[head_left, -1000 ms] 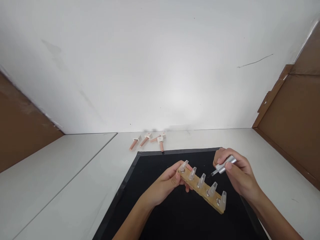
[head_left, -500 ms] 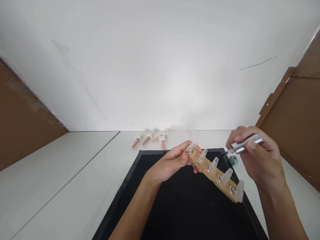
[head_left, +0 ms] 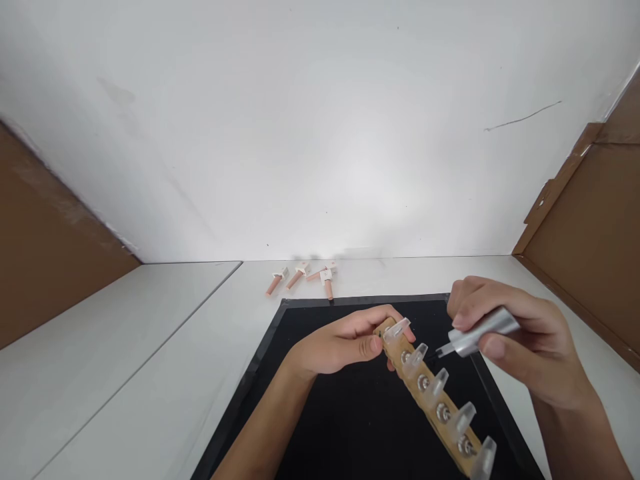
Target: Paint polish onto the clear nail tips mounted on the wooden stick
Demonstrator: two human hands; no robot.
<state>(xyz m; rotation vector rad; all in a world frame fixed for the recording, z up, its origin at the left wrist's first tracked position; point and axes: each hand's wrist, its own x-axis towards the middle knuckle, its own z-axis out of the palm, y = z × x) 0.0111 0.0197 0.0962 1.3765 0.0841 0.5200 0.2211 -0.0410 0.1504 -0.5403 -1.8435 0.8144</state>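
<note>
My left hand (head_left: 345,343) pinches the far end of a narrow wooden strip (head_left: 407,377) between thumb and fingers. Along the strip stand several clear false nail tips (head_left: 437,388) on small round metallic mounts. The strip slants down toward the lower right, held above a black mat (head_left: 350,427). My right hand (head_left: 535,333) grips the silver cap of a nail polish brush (head_left: 487,331). Its dark bristles point left, close to the second nail tip from the far end; whether they touch it I cannot tell.
Behind the mat, several small pieces with pinkish stems and white square ends (head_left: 329,288) lie on the white table (head_left: 150,373). A white wall rises at the back, and brown cardboard panels (head_left: 590,220) flank both sides.
The wooden strip has swung steeper, its near end lower. My right hand has moved down with the brush. A small green object beside the mat is now out of sight, where my right hand is.
</note>
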